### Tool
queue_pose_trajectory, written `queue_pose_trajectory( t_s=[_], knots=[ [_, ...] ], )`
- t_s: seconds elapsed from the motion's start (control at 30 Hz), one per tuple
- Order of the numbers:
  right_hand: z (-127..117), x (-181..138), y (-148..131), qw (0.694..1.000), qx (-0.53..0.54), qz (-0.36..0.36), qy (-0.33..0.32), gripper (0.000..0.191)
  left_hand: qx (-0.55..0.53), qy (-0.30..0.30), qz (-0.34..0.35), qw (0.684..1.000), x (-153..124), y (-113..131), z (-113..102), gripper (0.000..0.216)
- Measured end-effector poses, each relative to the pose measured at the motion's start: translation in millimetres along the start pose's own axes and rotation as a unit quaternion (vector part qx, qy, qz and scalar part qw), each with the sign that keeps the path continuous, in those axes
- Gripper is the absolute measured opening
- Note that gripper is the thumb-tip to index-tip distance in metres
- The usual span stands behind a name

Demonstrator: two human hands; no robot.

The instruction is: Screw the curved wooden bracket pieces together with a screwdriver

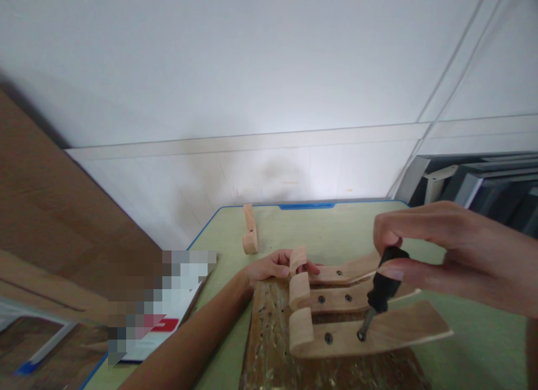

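Observation:
My right hand (424,250) grips the black handle of a screwdriver (384,283) between thumb and fingers. Its tip meets a screw (361,335) in the nearest wooden hook (395,328). Two more wooden pieces with curled ends lie alongside, a middle hook (334,299) and a far hook (330,274), both with dark screws in them. All three rest on a worn brown board (269,345). Around the curled end of the far hook, my left hand (273,265) is closed, its fingers partly hidden behind the wood.
A loose wooden hook (249,230) lies toward the back of the pale green table (336,227), which has a blue edge. At the left sits a partly blurred white and red item (163,324). Dark flat panels (504,182) lean at the right, and a white wall (252,70) stands behind.

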State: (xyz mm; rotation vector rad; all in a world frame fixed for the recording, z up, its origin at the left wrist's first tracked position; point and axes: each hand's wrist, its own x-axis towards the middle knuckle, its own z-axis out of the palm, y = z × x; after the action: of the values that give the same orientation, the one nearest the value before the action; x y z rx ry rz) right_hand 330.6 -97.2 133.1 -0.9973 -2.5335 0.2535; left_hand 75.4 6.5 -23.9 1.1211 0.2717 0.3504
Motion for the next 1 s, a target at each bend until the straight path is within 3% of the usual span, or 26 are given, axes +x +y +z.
queue_pose_trajectory(
  t_s=[0.2, 0.4, 0.73, 0.9, 1.0],
  knots=[
    [4.4, -0.3, -2.2, 0.998, -0.058, -0.006, 0.004, 0.032, 0.009, -0.011, 0.018, 1.0, 1.3, -1.6, -3.5, 0.03],
    [7.4, 1.0, -1.9, 0.998, -0.063, -0.019, 0.002, 0.031, -0.006, 0.009, 0.005, 1.0, 1.1, -0.1, -0.4, 0.043],
    [10.7, -3.6, 4.8, 0.998, -0.056, 0.007, 0.019, 0.039, -0.011, 0.025, 0.006, 1.0, 1.2, 0.5, -1.4, 0.033],
    [8.9, -1.2, -0.4, 0.998, -0.05, 0.042, -0.02, 0.025, -0.008, 0.025, -0.001, 1.0, 1.2, 1.3, 0.9, 0.041],
    [5.7, 1.8, -5.8, 0.998, 0.004, 0.022, -0.05, 0.008, -0.006, 0.028, -0.001, 1.0, 0.4, 0.8, 0.1, 0.039]
  ],
)
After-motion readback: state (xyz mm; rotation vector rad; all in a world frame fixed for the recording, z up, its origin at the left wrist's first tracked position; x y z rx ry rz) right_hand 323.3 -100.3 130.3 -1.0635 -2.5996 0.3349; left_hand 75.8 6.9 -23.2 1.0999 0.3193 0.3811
